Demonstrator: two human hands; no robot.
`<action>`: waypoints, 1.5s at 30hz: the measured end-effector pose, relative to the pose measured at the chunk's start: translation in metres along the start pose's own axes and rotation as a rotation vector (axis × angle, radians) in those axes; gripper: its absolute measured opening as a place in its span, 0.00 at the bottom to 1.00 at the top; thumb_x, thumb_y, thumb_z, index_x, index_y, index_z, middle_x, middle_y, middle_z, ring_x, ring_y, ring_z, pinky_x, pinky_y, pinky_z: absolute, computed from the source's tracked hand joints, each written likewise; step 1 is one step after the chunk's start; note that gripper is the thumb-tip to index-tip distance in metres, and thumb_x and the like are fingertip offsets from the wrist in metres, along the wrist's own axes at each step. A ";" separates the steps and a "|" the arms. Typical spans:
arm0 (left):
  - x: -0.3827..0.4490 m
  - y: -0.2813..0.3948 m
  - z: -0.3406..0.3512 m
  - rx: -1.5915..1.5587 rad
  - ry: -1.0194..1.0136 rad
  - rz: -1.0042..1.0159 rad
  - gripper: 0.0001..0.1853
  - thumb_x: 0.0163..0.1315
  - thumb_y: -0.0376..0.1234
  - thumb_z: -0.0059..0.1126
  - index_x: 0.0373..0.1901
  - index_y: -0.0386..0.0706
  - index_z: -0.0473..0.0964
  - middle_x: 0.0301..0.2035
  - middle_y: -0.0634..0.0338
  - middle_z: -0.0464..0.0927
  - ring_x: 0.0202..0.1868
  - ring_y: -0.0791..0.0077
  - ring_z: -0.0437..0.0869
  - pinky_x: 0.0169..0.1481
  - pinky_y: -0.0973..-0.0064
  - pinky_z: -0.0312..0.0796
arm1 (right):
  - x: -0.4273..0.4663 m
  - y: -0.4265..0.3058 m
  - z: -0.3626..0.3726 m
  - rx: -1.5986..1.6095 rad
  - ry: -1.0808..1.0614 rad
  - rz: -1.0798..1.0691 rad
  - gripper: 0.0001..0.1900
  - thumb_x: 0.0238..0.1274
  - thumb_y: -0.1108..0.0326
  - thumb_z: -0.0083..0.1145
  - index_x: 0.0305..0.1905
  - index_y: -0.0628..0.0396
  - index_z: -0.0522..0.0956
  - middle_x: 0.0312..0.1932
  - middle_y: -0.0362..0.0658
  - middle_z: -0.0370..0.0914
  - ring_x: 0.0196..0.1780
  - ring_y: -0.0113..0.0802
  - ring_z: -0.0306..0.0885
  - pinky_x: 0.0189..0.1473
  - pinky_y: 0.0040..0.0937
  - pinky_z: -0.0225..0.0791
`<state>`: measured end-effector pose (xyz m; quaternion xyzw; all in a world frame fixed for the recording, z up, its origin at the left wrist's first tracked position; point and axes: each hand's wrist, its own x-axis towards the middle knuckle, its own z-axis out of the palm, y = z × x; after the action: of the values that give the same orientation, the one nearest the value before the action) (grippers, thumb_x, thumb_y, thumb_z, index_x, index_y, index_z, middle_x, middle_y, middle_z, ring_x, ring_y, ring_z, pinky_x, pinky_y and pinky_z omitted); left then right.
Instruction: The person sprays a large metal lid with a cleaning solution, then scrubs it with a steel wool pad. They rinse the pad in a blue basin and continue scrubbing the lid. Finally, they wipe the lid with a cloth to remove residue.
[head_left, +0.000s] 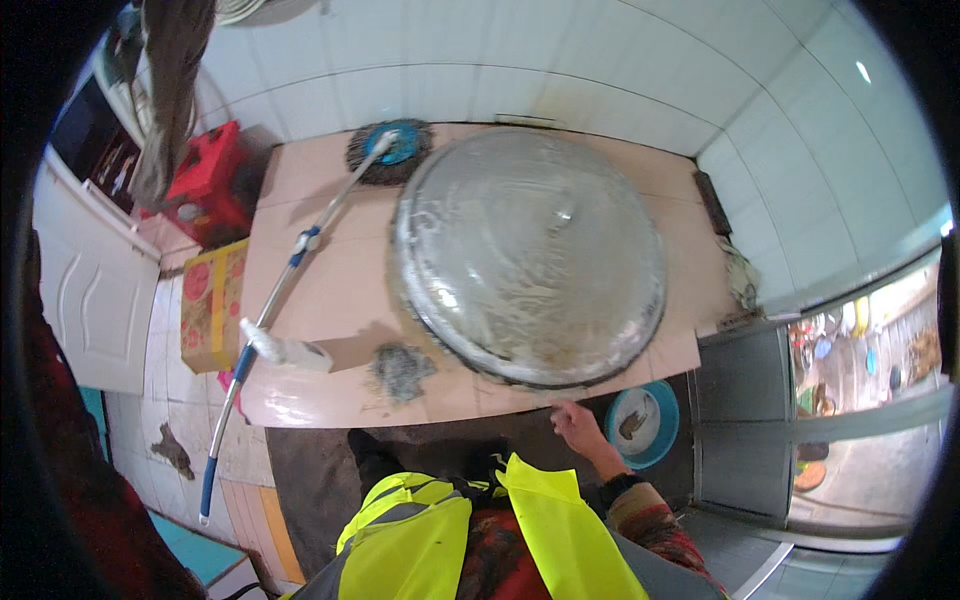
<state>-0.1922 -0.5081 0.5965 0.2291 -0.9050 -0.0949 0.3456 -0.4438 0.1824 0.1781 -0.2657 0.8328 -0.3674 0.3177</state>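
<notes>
My right hand (579, 429), its fingers loosely curled, hangs by the front edge of the tiled counter (330, 405); whether anything is inside the fingers does not show. My left hand is out of view. Before me a large round metal lid (525, 255) with a small knob lies on the counter, its top streaked with whitish film. A grey scouring pad of metal wool (403, 370) rests left of the lid's near edge. Farther left a white spray bottle (296, 352) lies or leans beside the handle of a long mop (281, 281), whose round blue head (391, 144) is at the wall.
A blue basin (664, 420) holding whitish water and a brown cloth stands on the floor at right. Left are a cardboard box (206, 304), a red crate (214, 187) and a rag (174, 450). A dark block (712, 204) and a cloth (741, 277) lie along the right wall.
</notes>
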 end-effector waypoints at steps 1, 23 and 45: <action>0.010 0.030 0.005 -0.012 -0.005 0.032 0.15 0.67 0.39 0.48 0.48 0.38 0.73 0.42 0.53 0.77 0.46 0.63 0.78 0.54 0.64 0.69 | 0.005 -0.006 -0.020 -0.010 0.047 -0.055 0.15 0.70 0.70 0.47 0.58 0.60 0.74 0.32 0.46 0.81 0.31 0.31 0.80 0.37 0.30 0.75; -0.039 0.318 0.478 -0.782 -0.615 -0.084 0.11 0.70 0.36 0.47 0.43 0.36 0.72 0.33 0.50 0.73 0.38 0.65 0.75 0.46 0.62 0.67 | 0.078 -0.008 -0.144 0.096 1.009 0.152 0.30 0.66 0.55 0.57 0.71 0.52 0.66 0.66 0.56 0.68 0.67 0.54 0.66 0.68 0.46 0.57; -0.022 0.356 0.732 0.135 -0.417 -0.013 0.13 0.71 0.43 0.44 0.47 0.46 0.71 0.47 0.49 0.77 0.48 0.49 0.82 0.47 0.56 0.77 | 0.212 0.030 -0.154 -0.516 0.404 0.168 0.41 0.49 0.50 0.69 0.72 0.26 0.64 0.79 0.51 0.40 0.81 0.60 0.27 0.64 0.82 0.36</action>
<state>-0.7916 -0.1754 0.1577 0.2327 -0.9598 -0.0818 0.1341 -0.7007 0.1251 0.1656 -0.1894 0.9634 -0.1624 0.0979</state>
